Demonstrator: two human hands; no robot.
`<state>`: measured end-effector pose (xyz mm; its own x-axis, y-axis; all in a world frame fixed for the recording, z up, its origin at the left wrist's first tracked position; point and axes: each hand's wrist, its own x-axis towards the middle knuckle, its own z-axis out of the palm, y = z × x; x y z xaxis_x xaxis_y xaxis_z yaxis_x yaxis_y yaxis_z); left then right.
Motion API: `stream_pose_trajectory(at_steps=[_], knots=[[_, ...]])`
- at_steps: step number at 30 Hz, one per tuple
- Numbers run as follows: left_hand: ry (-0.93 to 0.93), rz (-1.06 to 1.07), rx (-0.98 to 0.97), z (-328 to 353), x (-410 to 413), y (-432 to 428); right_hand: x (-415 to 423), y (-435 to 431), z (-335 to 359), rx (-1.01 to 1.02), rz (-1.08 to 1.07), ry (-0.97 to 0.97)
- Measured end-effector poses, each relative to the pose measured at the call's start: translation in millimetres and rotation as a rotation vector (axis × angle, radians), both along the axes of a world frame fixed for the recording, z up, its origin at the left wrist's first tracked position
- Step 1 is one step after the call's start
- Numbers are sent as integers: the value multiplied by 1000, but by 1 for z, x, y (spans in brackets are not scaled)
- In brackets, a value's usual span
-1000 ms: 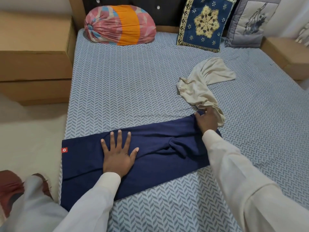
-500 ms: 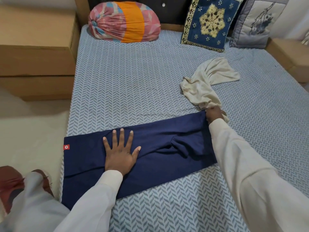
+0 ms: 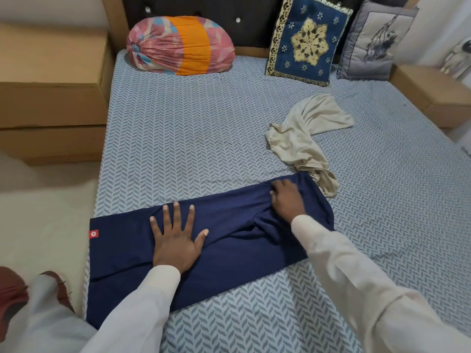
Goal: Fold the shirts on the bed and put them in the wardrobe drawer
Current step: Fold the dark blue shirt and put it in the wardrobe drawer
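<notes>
1. Navy shirt (image 3: 229,256): soft, matte cloth folded into a long band, lying flat across the near part of the bed (image 3: 191,138), its left end at the mattress edge; a small red tag (image 3: 93,234) marks that end
2. Left hand (image 3: 175,240): fingers straight and spread, palm pressed flat on the band left of centre
3. Right hand (image 3: 286,200): fingers curled into a bunched ridge of navy cloth near the right end, gripping it
4. Beige shirt (image 3: 305,138): crumpled and unfolded, touching the band's far right corner
5. Bed sheet: blue-grey chevron print
6. Headboard row: striped round bolster (image 3: 181,45), embroidered blue cushion (image 3: 308,42), grey cushion (image 3: 374,42)
</notes>
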<state>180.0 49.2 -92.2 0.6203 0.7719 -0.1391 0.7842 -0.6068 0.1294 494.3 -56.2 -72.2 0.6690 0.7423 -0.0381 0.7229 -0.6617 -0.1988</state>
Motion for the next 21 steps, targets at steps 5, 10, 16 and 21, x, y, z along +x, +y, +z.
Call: stream_pose_trajectory(at_steps=[5,10,16,21], knots=[[37,1,-24,3,2,0,56,-17,2,188,-520,44],[21,6,-45,5,3,0,68,-10,13,390,-556,259],[29,8,-50,6,3,0,84,7,12,318,-550,296],[39,3,-41,6,2,0,68,18,23,257,-522,95]])
